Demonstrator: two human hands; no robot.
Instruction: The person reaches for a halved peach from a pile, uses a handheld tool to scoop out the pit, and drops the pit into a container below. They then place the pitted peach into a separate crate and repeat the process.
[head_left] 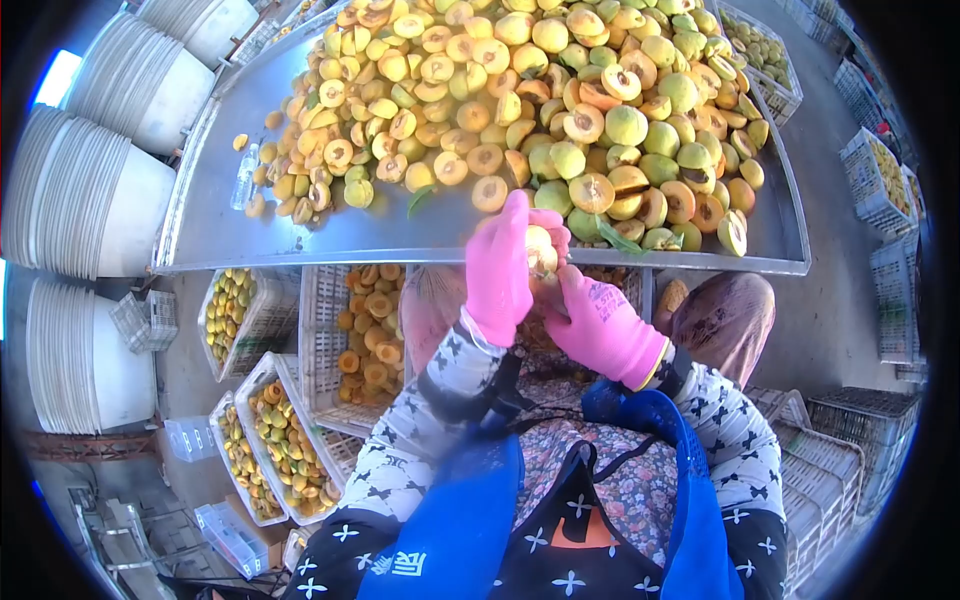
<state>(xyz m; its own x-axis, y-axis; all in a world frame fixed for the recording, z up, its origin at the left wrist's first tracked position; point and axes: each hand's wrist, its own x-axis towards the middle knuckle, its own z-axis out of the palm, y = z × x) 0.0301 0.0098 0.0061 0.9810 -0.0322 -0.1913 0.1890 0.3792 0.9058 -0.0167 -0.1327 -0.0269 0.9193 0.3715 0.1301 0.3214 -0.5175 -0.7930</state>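
Both my hands wear pink gloves and meet just over the front edge of a metal table (400, 230). A cut yellow fruit (541, 250) sits between them. My left hand (500, 268) is wrapped round its left side, thumb side up. My right hand (605, 325) is closed at the lower right of the fruit, its fingertips against it; a tool there, if any, is hidden. Beyond them a large heap of halved and whole yellow-green fruit (470, 95) covers much of the table, with a few green leaves (421, 200) among it.
A clear plastic bottle (245, 177) lies at the table's left. Below the table edge stands a crate of fruit halves (318, 350), with more fruit crates (262, 375) to its left. Stacked white tubs (120, 200) line the far left; grey crates (815, 480) stand at right.
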